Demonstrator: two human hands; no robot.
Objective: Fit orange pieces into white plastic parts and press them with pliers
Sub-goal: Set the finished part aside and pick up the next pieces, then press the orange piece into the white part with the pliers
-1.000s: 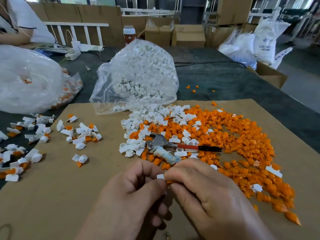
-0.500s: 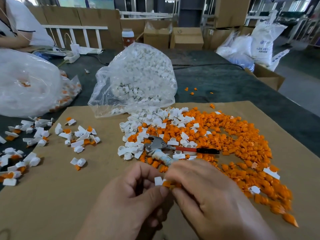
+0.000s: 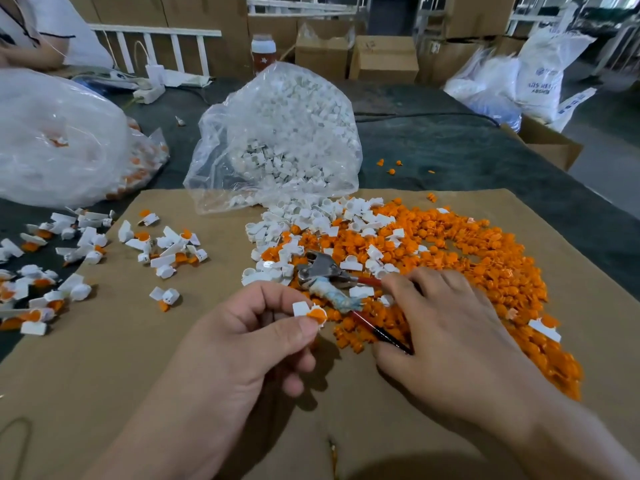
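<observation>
My left hand pinches a white plastic part with an orange piece fitted in it, held just above the cardboard. My right hand lies over the handles of the pliers, fingers curling round the red and black handles. The pliers' metal jaws point left and rest on the heap. A large pile of loose orange pieces spreads over the right of the cardboard, with loose white parts mixed in at its left.
A clear bag of white parts stands behind the pile. Assembled white-and-orange pieces lie scattered at the left, beside another plastic bag. The brown cardboard sheet covers a dark table. Boxes and sacks stand at the back; a person sits far left.
My hands have parted. The left hand keeps the fitted part and has lifted slightly; the right hand has moved right onto the pliers' handles, and the pliers have shifted.
</observation>
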